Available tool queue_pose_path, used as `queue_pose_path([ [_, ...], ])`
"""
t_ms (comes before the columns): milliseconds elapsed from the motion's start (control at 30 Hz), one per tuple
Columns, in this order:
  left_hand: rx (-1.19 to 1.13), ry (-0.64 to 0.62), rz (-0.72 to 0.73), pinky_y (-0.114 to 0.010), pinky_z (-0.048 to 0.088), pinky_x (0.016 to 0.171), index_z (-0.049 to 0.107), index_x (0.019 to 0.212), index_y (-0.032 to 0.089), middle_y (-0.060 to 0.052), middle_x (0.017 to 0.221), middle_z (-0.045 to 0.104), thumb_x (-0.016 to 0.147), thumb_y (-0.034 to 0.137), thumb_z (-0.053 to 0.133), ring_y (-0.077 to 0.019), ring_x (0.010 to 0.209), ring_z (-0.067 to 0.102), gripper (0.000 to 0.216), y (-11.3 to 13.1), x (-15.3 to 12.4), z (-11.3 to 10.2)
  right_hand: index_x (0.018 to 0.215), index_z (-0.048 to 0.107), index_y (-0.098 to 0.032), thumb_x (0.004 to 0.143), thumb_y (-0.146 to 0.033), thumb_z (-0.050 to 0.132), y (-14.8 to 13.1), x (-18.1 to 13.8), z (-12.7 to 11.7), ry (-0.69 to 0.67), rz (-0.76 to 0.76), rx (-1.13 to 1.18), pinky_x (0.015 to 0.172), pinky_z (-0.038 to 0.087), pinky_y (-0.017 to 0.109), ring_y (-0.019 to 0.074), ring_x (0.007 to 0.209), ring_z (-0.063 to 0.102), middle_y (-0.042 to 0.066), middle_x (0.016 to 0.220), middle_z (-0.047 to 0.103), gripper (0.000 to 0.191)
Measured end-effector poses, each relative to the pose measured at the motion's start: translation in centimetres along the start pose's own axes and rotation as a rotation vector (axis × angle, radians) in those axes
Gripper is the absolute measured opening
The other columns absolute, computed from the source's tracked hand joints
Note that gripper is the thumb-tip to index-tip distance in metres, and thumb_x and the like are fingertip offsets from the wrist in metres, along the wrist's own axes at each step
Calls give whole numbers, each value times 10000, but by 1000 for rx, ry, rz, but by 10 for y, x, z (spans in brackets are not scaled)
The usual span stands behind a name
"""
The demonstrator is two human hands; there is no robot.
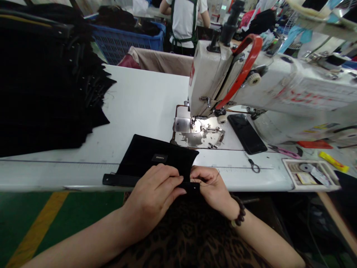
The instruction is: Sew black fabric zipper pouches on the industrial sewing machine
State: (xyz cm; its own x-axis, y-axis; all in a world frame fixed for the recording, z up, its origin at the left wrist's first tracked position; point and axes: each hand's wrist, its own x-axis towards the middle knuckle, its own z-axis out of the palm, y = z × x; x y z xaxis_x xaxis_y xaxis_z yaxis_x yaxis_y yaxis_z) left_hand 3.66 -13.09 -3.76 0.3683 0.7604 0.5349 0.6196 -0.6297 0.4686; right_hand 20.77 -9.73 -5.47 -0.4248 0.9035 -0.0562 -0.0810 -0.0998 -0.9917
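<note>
A black fabric piece (139,154) with a small dark label (160,158) lies at the table's front edge. Along its near side runs a stiff black strip (119,180) with small holes or studs near its ends. My left hand (156,190) is closed on the strip and fabric, thumb below and fingers on top. At the right corner, my right hand (210,186) pinches the fabric edge, and a thin dark thread shows by its fingers. Its fingertips are partly hidden. Beyond the hands stands a white sewing machine (212,82), its metal needle plate (185,138) apart from the fabric.
A large stack of black fabric pieces (47,85) covers the table's left. Right of the needle plate lie a phone (247,133), pink-handled scissors (288,152) and a small parts tray (290,167). Behind are a blue crate (125,41) and another person (184,22).
</note>
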Motion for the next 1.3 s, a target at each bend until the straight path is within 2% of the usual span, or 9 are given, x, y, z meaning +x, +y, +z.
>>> queue_pose_path([
  [300,-12,-3,23,-293,442,625,558,877,104,-56,792,558,788,87,573,-148,717,491,92,0,2,-3,597,607,-158,696,-168,586,-1,1,0,9,-31,-38,517,370,186,86,551,461,-12,584,543,101],
  [500,8,-22,2,-310,449,673,567,916,120,-70,871,562,797,100,566,-164,787,510,121,-2,0,-4,678,615,-156,763,-334,585,1,-3,-8,-63,158,43,527,331,210,84,550,391,-23,590,485,200],
  [633,37,-11,37,-295,446,641,569,940,131,-65,862,556,821,135,540,-158,766,503,122,-3,1,-3,765,642,-162,746,-428,606,3,-6,-11,-88,224,128,593,351,243,111,618,435,3,681,537,269],
  [1033,71,-84,56,-318,443,655,575,974,109,-84,878,561,814,129,546,-175,781,494,164,-4,-1,-2,722,681,-156,690,-297,662,10,-6,-10,34,288,197,530,314,215,78,551,422,-7,627,568,146],
  [1300,97,-96,64,-313,450,642,589,949,96,-85,846,574,823,126,524,-172,756,502,144,-3,1,-1,767,635,-149,656,-343,691,-2,-6,-9,-38,332,113,509,320,208,71,521,406,-21,610,541,230],
])
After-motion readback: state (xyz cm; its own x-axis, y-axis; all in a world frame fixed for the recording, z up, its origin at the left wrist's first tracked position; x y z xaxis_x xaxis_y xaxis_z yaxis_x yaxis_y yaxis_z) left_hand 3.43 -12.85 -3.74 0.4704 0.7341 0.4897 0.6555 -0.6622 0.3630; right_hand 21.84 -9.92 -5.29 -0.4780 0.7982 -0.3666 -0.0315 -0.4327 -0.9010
